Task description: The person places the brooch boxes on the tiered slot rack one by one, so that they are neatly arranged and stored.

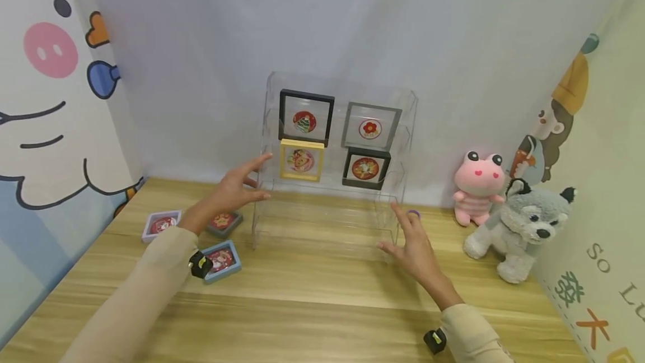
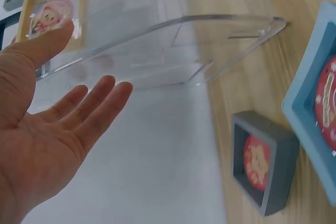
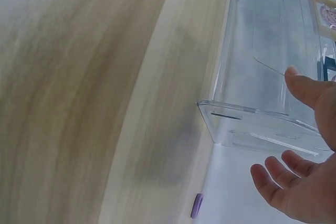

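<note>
A clear acrylic tiered stand [image 1: 322, 218] stands on the wooden table against the back wall. On its upper tier are a black frame with a tree badge [image 1: 304, 121] and a grey frame with a flower badge [image 1: 371, 128]. Below them sit a yellow frame [image 1: 301, 161] and another black frame [image 1: 365, 168]. My left hand [image 1: 233, 186] is at the stand's left side, thumb and fingers spread. My right hand [image 1: 415, 251] is at its lower right side, fingers apart. Both wrist views show the thumb and fingers astride a side panel; contact is hard to tell.
Left of the stand lie a lilac frame [image 1: 161, 224], a dark grey frame [image 2: 265, 161] and a blue frame [image 1: 221, 262]. A pink plush toy [image 1: 478, 186] and a grey plush dog [image 1: 524, 228] sit at the right. Behind the right hand is a purple ring [image 3: 196, 205].
</note>
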Demonstrator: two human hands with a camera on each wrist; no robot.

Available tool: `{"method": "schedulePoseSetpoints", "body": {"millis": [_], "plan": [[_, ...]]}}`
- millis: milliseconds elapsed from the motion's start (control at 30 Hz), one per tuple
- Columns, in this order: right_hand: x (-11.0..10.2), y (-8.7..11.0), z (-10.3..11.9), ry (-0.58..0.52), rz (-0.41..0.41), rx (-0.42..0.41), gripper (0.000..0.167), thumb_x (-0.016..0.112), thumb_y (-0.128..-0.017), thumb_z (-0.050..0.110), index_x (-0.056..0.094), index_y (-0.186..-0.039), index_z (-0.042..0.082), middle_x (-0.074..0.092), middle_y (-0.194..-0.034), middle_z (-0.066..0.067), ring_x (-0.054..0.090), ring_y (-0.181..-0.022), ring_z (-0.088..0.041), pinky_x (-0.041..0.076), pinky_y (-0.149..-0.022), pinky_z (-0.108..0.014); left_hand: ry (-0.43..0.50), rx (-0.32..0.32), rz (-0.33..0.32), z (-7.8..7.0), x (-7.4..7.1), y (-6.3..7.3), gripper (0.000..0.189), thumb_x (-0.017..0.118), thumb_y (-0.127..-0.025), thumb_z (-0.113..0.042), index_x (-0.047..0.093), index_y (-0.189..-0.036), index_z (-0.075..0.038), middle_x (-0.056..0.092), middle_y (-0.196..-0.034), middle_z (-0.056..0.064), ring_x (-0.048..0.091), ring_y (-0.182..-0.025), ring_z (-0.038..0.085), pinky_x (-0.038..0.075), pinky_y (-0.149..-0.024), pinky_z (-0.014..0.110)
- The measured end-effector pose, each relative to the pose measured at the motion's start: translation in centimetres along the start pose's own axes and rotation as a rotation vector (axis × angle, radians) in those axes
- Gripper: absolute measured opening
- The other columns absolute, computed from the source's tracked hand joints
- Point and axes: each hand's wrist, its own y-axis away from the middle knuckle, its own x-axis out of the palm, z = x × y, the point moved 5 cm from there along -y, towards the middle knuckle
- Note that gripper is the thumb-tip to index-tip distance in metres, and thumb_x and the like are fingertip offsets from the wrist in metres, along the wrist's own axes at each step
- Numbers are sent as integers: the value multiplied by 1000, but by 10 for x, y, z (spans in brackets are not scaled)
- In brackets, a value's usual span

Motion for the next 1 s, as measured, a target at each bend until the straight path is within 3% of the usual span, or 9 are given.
{"method": "schedulePoseSetpoints", "body": {"millis": [100,233,400,567,667,833,1000], "plan": [[0,-1,0,-12,8,15,94,89,-74,13,38,-153,11,52,-116,-27,57,-97,-41,51,-80,-54,9,2,44,1,-10,4,89,75,-88,-7,23,-160,-17,41,-147,33,61,-115,51,57,-86,55],[0,-3,1,-28,19,32,95,88,-74,13,36,-153,12,53,-116,-28,58,-100,-44,51,-80,-55,32,10,49,4,-24,11,86,75,-89,-8,26,-159,-15,44,-144,34,59,-118,52,56,-88,56],[0,-4,2,-37,37,51,94,88,-75,14,35,-154,14,54,-117,-27,58,-104,-46,52,-82,-57,39,-42,115,25,-33,22,84,74,-90,-11,25,-158,-8,41,-145,36,49,-126,57,50,-96,62],[0,-3,1,-47,45,60,94,87,-76,14,35,-154,15,54,-119,-29,60,-105,-47,52,-82,-58,-82,-124,255,54,-28,33,80,74,-89,-14,30,-155,-2,39,-147,39,40,-131,62,44,-99,68],[-1,-3,1,-48,37,59,94,87,-76,14,36,-154,15,55,-121,-29,60,-105,-47,53,-82,-59,-164,-112,304,67,-24,36,80,79,-85,-12,36,-151,2,37,-148,39,37,-131,62,41,-100,69],[-1,-3,0,-52,16,55,93,88,-74,12,37,-153,13,56,-114,-27,60,-102,-45,53,-80,-57,-211,-77,343,78,-17,37,81,85,-76,-9,43,-143,9,40,-146,39,37,-131,61,39,-102,69],[2,-2,-1,-59,6,58,93,88,-74,11,38,-152,13,55,-110,-24,60,-100,-43,53,-79,-55,-224,-130,392,84,-12,36,79,87,-73,-11,49,-139,9,46,-141,39,44,-127,58,42,-102,65]]}}
